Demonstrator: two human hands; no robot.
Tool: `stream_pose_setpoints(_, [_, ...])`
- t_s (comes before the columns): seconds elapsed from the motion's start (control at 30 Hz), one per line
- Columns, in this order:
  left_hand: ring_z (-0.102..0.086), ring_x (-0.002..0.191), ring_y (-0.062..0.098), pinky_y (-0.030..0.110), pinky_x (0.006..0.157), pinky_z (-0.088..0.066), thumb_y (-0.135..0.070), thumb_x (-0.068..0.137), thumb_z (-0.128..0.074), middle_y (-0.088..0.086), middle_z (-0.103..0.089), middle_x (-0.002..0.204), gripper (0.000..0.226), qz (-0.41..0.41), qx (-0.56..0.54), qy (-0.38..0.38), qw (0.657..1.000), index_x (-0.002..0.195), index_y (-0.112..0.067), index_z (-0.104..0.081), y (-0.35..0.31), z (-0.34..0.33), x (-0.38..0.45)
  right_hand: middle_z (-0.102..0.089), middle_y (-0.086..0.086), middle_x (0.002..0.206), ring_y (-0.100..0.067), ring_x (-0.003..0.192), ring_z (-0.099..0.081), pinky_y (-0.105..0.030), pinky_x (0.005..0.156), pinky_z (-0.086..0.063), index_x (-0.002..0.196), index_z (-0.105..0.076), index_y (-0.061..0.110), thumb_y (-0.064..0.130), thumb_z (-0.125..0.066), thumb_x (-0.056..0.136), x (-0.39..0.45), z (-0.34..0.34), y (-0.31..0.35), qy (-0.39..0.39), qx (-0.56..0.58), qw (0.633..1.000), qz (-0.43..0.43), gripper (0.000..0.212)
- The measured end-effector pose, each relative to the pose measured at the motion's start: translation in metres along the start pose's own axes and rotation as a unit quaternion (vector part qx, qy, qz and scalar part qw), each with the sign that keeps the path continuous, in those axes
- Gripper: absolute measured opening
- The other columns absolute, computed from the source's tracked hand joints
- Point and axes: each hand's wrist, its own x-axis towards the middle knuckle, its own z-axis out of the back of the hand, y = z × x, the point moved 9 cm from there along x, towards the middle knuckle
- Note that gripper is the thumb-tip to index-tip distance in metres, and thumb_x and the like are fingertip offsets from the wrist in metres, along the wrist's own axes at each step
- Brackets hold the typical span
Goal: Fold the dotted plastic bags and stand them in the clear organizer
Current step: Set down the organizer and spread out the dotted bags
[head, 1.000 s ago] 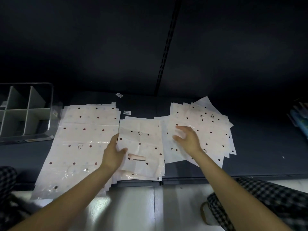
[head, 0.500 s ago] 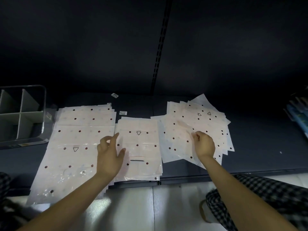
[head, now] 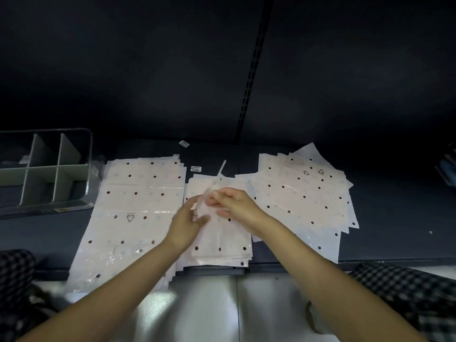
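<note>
Three stacks of pale pink dotted plastic bags lie on a dark shelf: a large left stack [head: 133,211], a smaller middle stack [head: 222,245] and a fanned right stack [head: 306,196]. Over the middle stack, my left hand [head: 187,223] and my right hand [head: 232,203] meet and pinch the top dotted bag [head: 209,203], whose upper part is lifted off the pile. The clear organizer [head: 44,169] with white dividers stands at the far left, its compartments holding no bags that I can see.
Two small barcode labels [head: 196,168] lie on the shelf behind the stacks. A dark back panel with a slotted upright [head: 251,70] rises behind. Checked-trouser knees [head: 407,292] flank a white floor below the shelf edge. Blue items [head: 447,169] sit at the far right.
My right hand left the right stack and came to the middle stack. Both hands now pinch the middle stack's top bag and have raised its upper part.
</note>
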Motion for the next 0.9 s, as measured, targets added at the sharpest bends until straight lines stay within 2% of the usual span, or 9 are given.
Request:
stream_pose_setpoints(0.1, [-0.061, 0.08, 0.025, 0.032, 0.071, -0.048, -0.002, 0.092, -0.054, 0.01, -0.067, 0.093, 0.031, 0.045, -0.026, -0.072, 0.996, 0.122, -0.012, -0.056, 0.016, 0.042, 0.007, -0.065, -0.005, 0.115, -0.012, 0.103, -0.06, -0.013, 0.08, -0.046, 0.109, -0.064, 0.008, 0.018, -0.057, 0.093, 0.001, 0.043, -0.006, -0.108, -0.085, 0.99, 0.021, 0.02])
stream_pose_setpoints(0.23, [-0.058, 0.087, 0.023, 0.031, 0.075, -0.044, -0.005, 0.095, -0.051, 0.008, -0.065, 0.101, 0.024, 0.072, -0.028, -0.1, 0.992, 0.116, -0.012, -0.059, 0.037, 0.086, 0.013, -0.045, -0.007, 0.141, -0.02, 0.129, -0.042, -0.018, 0.097, -0.035, 0.135, -0.047, 0.009, 0.023, -0.063, 0.09, -0.014, 0.131, -0.041, -0.253, -0.261, 0.931, -0.023, 0.05])
stream_pose_setpoints(0.3, [-0.058, 0.086, 0.025, 0.03, 0.073, -0.043, -0.007, 0.095, -0.052, 0.008, -0.065, 0.098, 0.02, 0.089, -0.026, -0.12, 0.988, 0.112, -0.012, -0.061, 0.051, 0.109, 0.014, -0.03, -0.007, 0.152, -0.023, 0.14, -0.024, -0.031, 0.111, -0.027, 0.144, -0.034, 0.013, 0.033, -0.066, 0.086, -0.024, 0.164, -0.064, -0.26, -0.367, 0.891, -0.068, 0.069])
stream_pose_setpoints(0.4, [-0.057, 0.08, 0.025, 0.027, 0.064, -0.043, -0.006, 0.094, -0.053, 0.004, -0.064, 0.086, 0.016, 0.119, -0.031, -0.126, 0.984, 0.105, -0.011, -0.063, 0.067, 0.126, 0.011, -0.021, -0.002, 0.156, -0.025, 0.142, -0.017, -0.037, 0.112, -0.025, 0.148, -0.027, 0.019, 0.045, -0.065, 0.084, -0.035, 0.184, -0.092, -0.235, -0.467, 0.844, -0.117, 0.078])
stream_pose_setpoints(0.57, [-0.063, 0.103, 0.033, 0.043, 0.094, -0.048, -0.002, 0.094, -0.052, 0.016, -0.067, 0.111, 0.021, 0.138, -0.081, 0.01, 0.987, 0.111, -0.007, -0.063, 0.066, 0.097, 0.003, -0.052, -0.005, 0.13, -0.026, 0.118, -0.044, -0.035, 0.091, -0.042, 0.118, -0.062, 0.016, 0.029, -0.06, 0.09, -0.04, 0.185, -0.083, -0.3, -0.481, 0.821, -0.074, 0.031])
stream_pose_setpoints(0.67, [-0.064, 0.106, 0.019, 0.034, 0.094, -0.049, -0.006, 0.094, -0.054, 0.004, -0.069, 0.113, 0.026, 0.105, -0.031, 0.159, 0.981, 0.116, -0.016, -0.063, 0.044, 0.067, -0.001, -0.051, -0.004, 0.131, -0.026, 0.12, -0.041, -0.037, 0.095, -0.039, 0.119, -0.061, 0.018, 0.032, -0.063, 0.088, -0.04, 0.174, -0.064, -0.32, -0.476, 0.818, -0.045, 0.034])
stream_pose_setpoints(0.73, [-0.066, 0.092, 0.002, 0.014, 0.078, -0.05, -0.009, 0.094, -0.055, -0.01, -0.071, 0.102, 0.025, 0.079, 0.056, 0.234, 0.967, 0.108, -0.026, -0.065, 0.025, 0.05, -0.002, -0.037, 0.005, 0.144, -0.019, 0.132, -0.028, -0.034, 0.108, -0.028, 0.135, -0.047, 0.023, 0.039, -0.072, 0.079, -0.031, 0.138, -0.031, -0.28, -0.427, 0.858, 0.059, 0.063])
stream_pose_setpoints(0.8, [-0.062, 0.077, -0.003, 0.01, 0.07, -0.046, -0.01, 0.094, -0.054, -0.016, -0.071, 0.091, 0.023, 0.037, 0.152, 0.299, 0.941, 0.108, -0.025, -0.066, 0.006, 0.031, -0.002, -0.026, 0.012, 0.149, -0.008, 0.138, -0.015, -0.029, 0.114, -0.016, 0.144, -0.032, 0.032, 0.048, -0.076, 0.071, -0.015, 0.076, 0.003, -0.132, -0.416, 0.888, 0.144, 0.086])
stream_pose_setpoints(0.9, [-0.053, 0.064, -0.002, 0.016, 0.069, -0.042, -0.014, 0.09, -0.062, -0.016, -0.065, 0.07, 0.012, 0.002, 0.236, 0.353, 0.905, 0.096, -0.021, -0.07, -0.015, 0.011, 0.0, -0.055, 0.018, 0.125, 0.0, 0.123, -0.034, -0.023, 0.106, -0.027, 0.128, -0.049, 0.04, 0.055, -0.071, 0.072, -0.002, -0.003, 0.013, 0.066, -0.433, 0.886, 0.15, 0.062])
